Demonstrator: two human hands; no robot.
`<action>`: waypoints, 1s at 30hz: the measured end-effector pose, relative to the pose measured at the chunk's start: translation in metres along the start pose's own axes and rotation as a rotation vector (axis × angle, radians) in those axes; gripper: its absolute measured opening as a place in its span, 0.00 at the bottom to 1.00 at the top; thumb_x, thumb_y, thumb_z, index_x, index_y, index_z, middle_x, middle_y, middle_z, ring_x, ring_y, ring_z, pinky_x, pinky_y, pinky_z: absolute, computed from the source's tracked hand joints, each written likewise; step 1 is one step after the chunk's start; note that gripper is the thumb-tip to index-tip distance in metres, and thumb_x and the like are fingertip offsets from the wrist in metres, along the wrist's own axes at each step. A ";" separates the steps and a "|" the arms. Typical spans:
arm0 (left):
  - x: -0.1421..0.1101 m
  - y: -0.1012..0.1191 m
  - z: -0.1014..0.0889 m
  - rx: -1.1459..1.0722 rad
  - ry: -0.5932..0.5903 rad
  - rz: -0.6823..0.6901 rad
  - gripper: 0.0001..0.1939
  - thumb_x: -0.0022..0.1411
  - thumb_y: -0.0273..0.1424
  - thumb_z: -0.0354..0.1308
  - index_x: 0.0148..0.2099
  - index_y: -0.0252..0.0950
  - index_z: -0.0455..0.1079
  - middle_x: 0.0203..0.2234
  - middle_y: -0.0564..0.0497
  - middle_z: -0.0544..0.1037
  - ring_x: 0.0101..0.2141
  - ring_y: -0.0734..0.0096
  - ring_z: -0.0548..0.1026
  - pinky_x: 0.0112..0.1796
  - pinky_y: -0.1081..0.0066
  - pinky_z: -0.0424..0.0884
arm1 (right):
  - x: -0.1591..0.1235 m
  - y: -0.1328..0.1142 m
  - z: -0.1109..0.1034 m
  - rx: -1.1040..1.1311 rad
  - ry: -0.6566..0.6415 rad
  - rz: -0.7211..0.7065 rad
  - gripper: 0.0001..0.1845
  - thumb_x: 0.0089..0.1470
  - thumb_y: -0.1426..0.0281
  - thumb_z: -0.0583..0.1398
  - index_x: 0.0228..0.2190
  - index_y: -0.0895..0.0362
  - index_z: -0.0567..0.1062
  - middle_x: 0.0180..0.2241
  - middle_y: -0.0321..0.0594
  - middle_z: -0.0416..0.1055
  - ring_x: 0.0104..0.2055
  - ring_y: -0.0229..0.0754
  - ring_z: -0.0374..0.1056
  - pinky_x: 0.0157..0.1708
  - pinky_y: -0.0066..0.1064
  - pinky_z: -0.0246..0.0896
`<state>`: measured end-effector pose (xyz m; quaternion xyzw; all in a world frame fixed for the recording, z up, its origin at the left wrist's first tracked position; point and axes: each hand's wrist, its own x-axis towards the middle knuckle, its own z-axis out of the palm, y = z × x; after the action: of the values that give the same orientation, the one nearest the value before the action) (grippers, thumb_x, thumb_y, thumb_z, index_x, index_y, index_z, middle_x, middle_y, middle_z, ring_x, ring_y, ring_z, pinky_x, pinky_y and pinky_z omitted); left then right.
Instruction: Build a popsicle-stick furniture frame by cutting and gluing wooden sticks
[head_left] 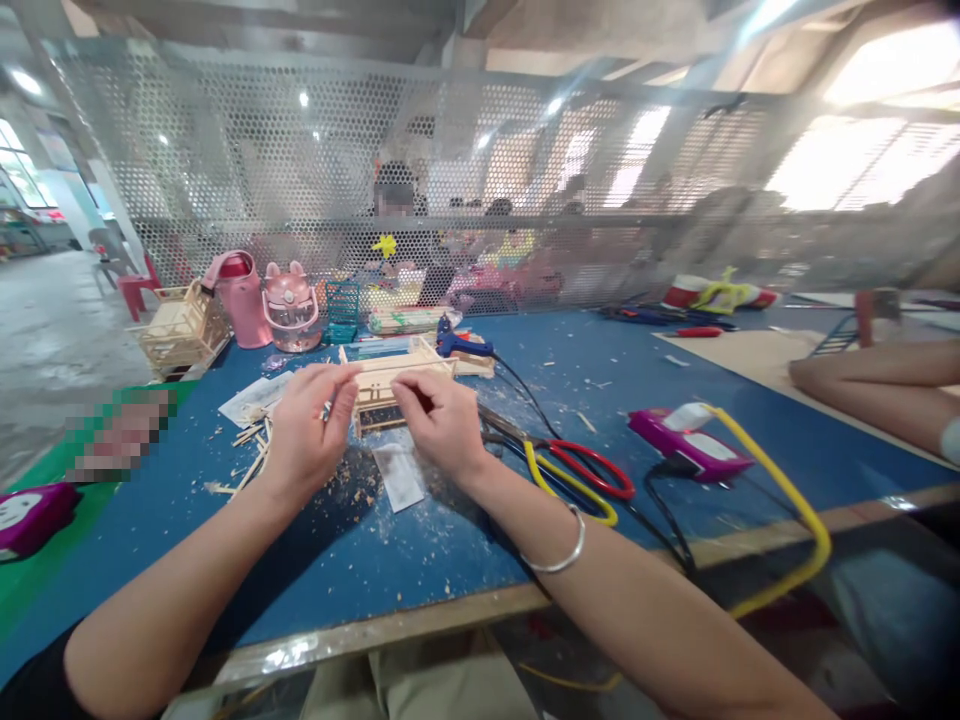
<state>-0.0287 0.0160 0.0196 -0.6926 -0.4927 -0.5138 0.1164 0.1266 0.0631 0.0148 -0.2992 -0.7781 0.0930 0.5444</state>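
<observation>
A small model built of thin wooden sticks stands on the blue table in front of me. At its near left corner is my left hand, thumb and fingers drawn together. My right hand is pinched at the model's right part. Whatever lies between the fingertips of either hand is too small or hidden to name. Just behind the model lies a blue hot glue gun with a black cord. Loose wooden sticks lie left of my left hand, and a small white paper lies below the model.
Pliers with red and yellow handles lie right of my hand. A purple power strip with a yellow cable is farther right. Pink bottle, clear jug and another stick model stand back left. Another person's arm rests at right.
</observation>
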 end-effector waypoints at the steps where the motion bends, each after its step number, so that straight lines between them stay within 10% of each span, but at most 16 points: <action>1: 0.000 0.005 -0.001 0.021 -0.069 0.048 0.13 0.62 0.33 0.47 0.43 0.37 0.70 0.36 0.47 0.75 0.39 0.66 0.71 0.42 0.66 0.66 | -0.002 -0.005 -0.002 -0.013 -0.029 -0.068 0.11 0.54 0.69 0.53 0.31 0.57 0.76 0.28 0.40 0.74 0.30 0.38 0.67 0.33 0.29 0.60; 9: -0.004 0.015 -0.007 -0.052 -0.448 0.075 0.14 0.61 0.25 0.45 0.44 0.39 0.69 0.31 0.50 0.78 0.30 0.70 0.74 0.32 0.72 0.67 | -0.002 -0.003 -0.029 -0.111 -0.204 -0.258 0.11 0.56 0.68 0.52 0.34 0.57 0.74 0.28 0.38 0.73 0.28 0.36 0.67 0.30 0.27 0.60; 13: -0.017 0.007 -0.010 -0.075 -0.373 -0.097 0.11 0.62 0.28 0.42 0.37 0.37 0.66 0.26 0.51 0.74 0.27 0.71 0.71 0.29 0.73 0.65 | 0.031 0.043 -0.055 -0.334 -0.113 -0.066 0.12 0.55 0.69 0.51 0.36 0.58 0.72 0.23 0.35 0.69 0.24 0.35 0.63 0.27 0.26 0.58; 19: -0.029 -0.002 -0.002 -0.165 -0.298 -0.463 0.14 0.64 0.38 0.40 0.29 0.38 0.59 0.19 0.57 0.60 0.22 0.73 0.61 0.25 0.73 0.58 | 0.078 0.120 -0.053 -0.942 -0.499 0.188 0.21 0.47 0.70 0.57 0.45 0.60 0.67 0.44 0.51 0.67 0.45 0.50 0.61 0.41 0.34 0.55; 30: -0.032 -0.003 -0.001 -0.211 -0.391 -0.586 0.19 0.63 0.44 0.39 0.25 0.38 0.55 0.18 0.57 0.57 0.22 0.73 0.58 0.24 0.73 0.56 | 0.097 0.171 -0.031 -0.834 -0.607 0.380 0.13 0.45 0.73 0.58 0.36 0.62 0.72 0.37 0.51 0.73 0.40 0.48 0.68 0.37 0.30 0.58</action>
<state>-0.0309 -0.0011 -0.0075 -0.6153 -0.6273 -0.4315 -0.2041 0.1947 0.2498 0.0233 -0.5845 -0.8034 -0.0447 0.1043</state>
